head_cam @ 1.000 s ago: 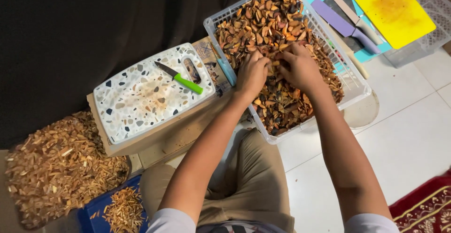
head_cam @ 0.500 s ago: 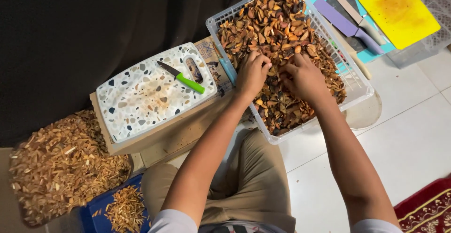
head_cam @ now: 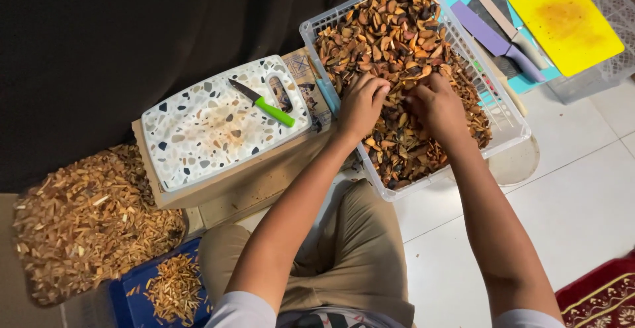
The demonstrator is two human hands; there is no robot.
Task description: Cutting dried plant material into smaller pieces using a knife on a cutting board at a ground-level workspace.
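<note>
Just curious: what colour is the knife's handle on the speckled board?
Bright green, seen in the head view: knife on the board.

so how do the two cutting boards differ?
The speckled board is white with terrazzo flecks; the yellow board is plain, with a stain. The speckled board lies on a block and bears a green-handled knife; the yellow board sits in a mesh basket, bare. Both lie flat, untouched.

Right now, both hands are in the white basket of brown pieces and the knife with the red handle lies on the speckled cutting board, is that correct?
Not quite: the knife has a green handle, not red. The head view shows it lying on the speckled cutting board. The rest holds: the left hand and the right hand are both in the white basket of brown pieces.
</note>
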